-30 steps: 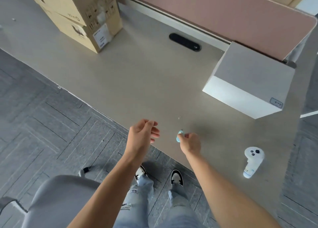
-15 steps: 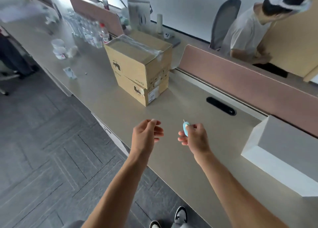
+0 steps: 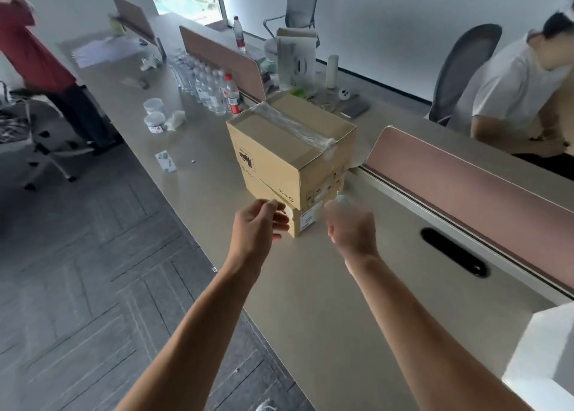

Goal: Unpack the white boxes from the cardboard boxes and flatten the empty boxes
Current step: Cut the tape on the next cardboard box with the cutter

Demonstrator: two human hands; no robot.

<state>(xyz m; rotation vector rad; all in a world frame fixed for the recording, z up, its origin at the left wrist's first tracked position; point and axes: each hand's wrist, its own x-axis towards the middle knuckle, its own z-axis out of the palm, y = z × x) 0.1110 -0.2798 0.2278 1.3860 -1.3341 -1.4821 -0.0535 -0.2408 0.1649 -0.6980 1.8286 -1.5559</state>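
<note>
a: so, head view, item one: stacked cardboard boxes [image 3: 292, 159] on the desk [image 3: 357, 302], straight ahead of both hands, top box taped shut, tape seam running away to the right.
b: grips?
a: left hand [image 3: 259, 224] fingers loosely curled, holding nothing, just beside the lower box's near corner. right hand [image 3: 351, 227] closed round a small pale blue cutter [image 3: 341, 198], blurred, blade not readable. both about equally near.
b: white box?
a: one white box [image 3: 540, 361] at the right edge, well apart.
b: change from half a second ago?
a: both hands have closed on the stack; view has swung left and up.
</note>
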